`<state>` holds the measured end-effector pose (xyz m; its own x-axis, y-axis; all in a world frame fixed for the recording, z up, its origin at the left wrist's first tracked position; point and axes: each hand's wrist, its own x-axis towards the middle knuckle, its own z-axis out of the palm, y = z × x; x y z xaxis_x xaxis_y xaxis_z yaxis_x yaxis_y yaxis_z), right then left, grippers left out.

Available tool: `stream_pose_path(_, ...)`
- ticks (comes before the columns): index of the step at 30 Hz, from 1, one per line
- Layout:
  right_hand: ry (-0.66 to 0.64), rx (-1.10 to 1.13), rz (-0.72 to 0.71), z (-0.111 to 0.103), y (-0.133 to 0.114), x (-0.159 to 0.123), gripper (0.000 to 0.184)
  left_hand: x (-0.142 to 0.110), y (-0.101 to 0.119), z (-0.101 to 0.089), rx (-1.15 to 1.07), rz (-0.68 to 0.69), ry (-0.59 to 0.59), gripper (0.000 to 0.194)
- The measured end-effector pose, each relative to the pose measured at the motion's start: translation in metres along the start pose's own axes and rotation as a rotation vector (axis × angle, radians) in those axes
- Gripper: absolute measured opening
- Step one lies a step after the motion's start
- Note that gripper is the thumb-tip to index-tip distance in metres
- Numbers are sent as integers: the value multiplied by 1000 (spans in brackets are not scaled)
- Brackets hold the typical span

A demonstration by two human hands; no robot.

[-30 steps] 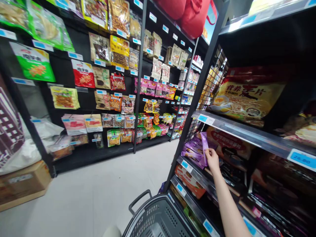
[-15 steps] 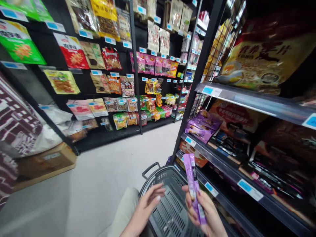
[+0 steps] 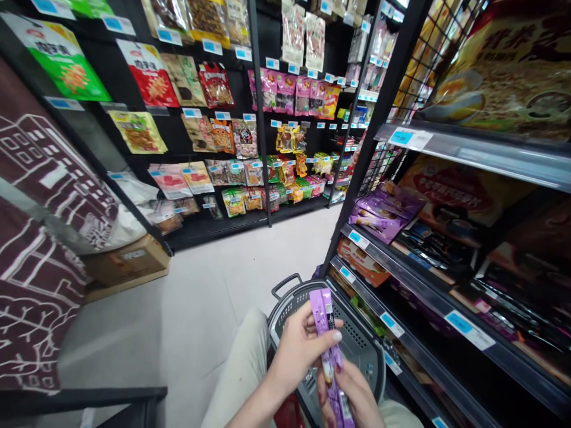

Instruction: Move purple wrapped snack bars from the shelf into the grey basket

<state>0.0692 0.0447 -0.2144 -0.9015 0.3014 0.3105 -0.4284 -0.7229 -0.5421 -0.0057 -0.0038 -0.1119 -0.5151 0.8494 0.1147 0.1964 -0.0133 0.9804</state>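
A slim purple stick packet (image 3: 322, 302) is held upright over a grey plastic shopping basket (image 3: 285, 300). My left hand (image 3: 297, 348) closes on its upper part, with the thumb lying across the front. Lower down, my right hand (image 3: 352, 389) wraps its fingers round the same packet. Whether it is one packet or more than one pressed together, I cannot tell. Similar purple packets (image 3: 386, 208) lie in a pile on the shelf to the right. The basket's slotted floor is partly covered by my hands and forearms.
Shelving with price tags (image 3: 468, 330) runs close along the right, holding an oat bag (image 3: 504, 89) and boxes. Hanging snack bags (image 3: 147, 74) line the black wall rack ahead. A cardboard box (image 3: 129, 264) and a brown printed cloth (image 3: 40, 285) are at left.
My left hand has moved right and taken hold of the purple packet that my right hand was holding alone. The view has shifted, so the scene sits differently in the picture.
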Motion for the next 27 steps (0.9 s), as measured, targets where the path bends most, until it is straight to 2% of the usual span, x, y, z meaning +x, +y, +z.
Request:
stream_pose_path(4,28,-63,-10,2,1,1,42,-3,2,0,26,-48,24,48)
stream_pose_path(10,92,-102,-12,-1,5,-1,47,-2,3,-2,-49,-76,14,50)
stream_pose_path(17,69,-150,35,2,16,-2,53,11,3,-7,-63,40,201,41)
stream_pose_path(23,114,-249,17,2,23,-4,54,24,4,-7,-17,106,243,39)
stream_pose_path(27,187,-168,-58,4,28,-10,58,33,-1,-10,-15,177,273,36)
